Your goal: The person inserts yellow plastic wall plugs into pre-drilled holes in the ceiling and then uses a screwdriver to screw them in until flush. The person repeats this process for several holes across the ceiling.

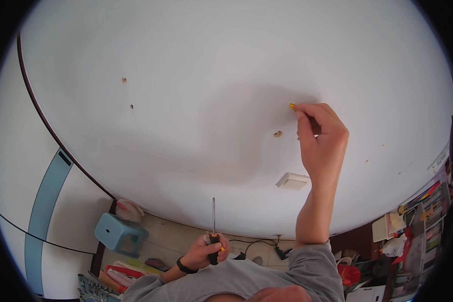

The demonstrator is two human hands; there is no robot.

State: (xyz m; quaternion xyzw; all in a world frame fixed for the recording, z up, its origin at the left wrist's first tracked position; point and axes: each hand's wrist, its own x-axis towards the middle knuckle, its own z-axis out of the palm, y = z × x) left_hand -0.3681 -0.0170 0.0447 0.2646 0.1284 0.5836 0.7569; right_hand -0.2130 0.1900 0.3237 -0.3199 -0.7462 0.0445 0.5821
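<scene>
My right hand [324, 128] is raised to the white wall [201, 55], its thumb and fingertips pinched on a small yellow wall plug [292, 106]. The plug's end touches or nearly touches the wall; whether it sits in a hole I cannot tell. Just below it is a chipped hole [278, 134]. Low in front of my body, my left hand [200, 253] is closed around the black handle of a screwdriver [214, 214], whose metal shaft points up. A second small yellow piece [222, 248] shows between the fingers of that hand.
Two more holes [124, 80] mark the wall at the left. A white switch plate [292, 181] sits below my right hand. On the floor stand a blue stool [117, 232] and a black plug with cable [282, 252]. Crowded shelves [430, 226] line the right.
</scene>
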